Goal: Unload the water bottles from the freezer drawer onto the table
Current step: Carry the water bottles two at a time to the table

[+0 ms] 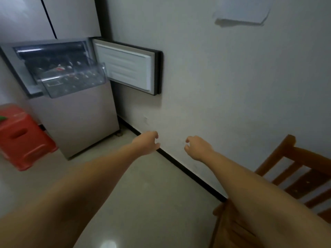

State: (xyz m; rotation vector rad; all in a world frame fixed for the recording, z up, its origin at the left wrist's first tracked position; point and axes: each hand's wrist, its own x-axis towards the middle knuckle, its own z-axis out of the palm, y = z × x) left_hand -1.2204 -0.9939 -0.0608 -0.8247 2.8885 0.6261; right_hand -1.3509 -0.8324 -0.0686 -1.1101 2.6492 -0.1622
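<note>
A: Both bare arms out in front, over the pale glossy floor (pixel 143 203). Left hand (pixel 147 143) and right hand (pixel 197 147) hang near each other, apart, fingers loosely curled, nothing in either.

B: Noted. And the bottles?

A: In the clear plastic freezer drawer (pixel 71 81), pulled partway out of the beige fridge (pixel 80 122) at upper left. Inside, a blurred heap of clear water bottles (pixel 62 68) with pale caps and a red label or two; I cannot count them.

B: Door?

A: The white-lined freezer door with dark gasket (pixel 127 67) is swung open against the off-white wall (pixel 223 86), to the right of the drawer. Hands are well apart from drawer and door, lower in view.

B: Around it?

A: An orange-red plastic stool (pixel 23 138) stands on the floor left of the fridge. A brown wooden slatted chair (pixel 290 176) sits at lower right, under the right forearm. A pale sheet of paper (pixel 241 9) is stuck high on the wall.
</note>
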